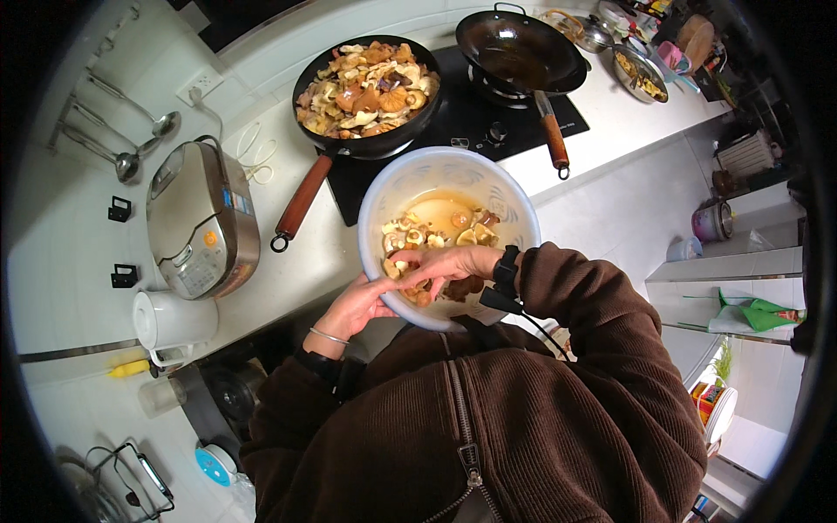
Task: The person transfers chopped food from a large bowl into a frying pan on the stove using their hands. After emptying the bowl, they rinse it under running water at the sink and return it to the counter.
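A whitish plastic basin is held tilted against the front of my brown corduroy jacket. It holds mushroom pieces and some yellowish liquid. My left hand grips its rim at the near left side. Inside the basin, my right hand is among the mushrooms; its fingers are partly hidden, and I cannot tell whether they grip any. Beyond the basin, a black frying pan heaped with mushrooms sits on the left of the cooktop.
An oily black wok stands on the right burner of the black cooktop. Both wooden handles, the pan's and the wok's, point towards me. A rice cooker and a white kettle stand left; a metal dish of food is far right.
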`<state>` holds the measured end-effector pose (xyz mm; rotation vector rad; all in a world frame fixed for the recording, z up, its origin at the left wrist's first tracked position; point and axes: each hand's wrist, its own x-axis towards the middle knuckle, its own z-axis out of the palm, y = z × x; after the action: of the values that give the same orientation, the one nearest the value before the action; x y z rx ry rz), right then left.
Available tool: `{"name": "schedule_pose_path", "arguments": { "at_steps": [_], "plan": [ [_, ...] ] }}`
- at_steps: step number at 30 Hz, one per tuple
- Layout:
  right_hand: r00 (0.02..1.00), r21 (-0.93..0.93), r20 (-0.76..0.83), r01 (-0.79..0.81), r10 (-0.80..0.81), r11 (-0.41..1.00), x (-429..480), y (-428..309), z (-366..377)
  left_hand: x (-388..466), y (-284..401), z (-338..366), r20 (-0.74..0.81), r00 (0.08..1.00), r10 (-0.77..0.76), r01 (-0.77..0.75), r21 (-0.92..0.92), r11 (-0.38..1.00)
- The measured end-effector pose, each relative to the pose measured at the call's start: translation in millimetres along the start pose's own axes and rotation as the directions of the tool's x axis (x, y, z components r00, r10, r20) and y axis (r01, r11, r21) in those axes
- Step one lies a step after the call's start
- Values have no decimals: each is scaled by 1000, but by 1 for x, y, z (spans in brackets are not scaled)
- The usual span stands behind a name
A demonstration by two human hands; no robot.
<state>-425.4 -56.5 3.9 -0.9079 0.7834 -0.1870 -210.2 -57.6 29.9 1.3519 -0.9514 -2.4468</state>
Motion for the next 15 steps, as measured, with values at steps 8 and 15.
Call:
{"name": "schedule_pose_path", "arguments": {
  "at_steps": [8,15],
  "plan": [
    [978,438,-192,165,-87,884,14,11,-2,-3,5,0,7,1000,-9,8,78,997],
    [942,585,-324,272,-88,764,-36,-23,-37,12,-15,-21,-30,999,-45,45,-11,999]
  ]
}}
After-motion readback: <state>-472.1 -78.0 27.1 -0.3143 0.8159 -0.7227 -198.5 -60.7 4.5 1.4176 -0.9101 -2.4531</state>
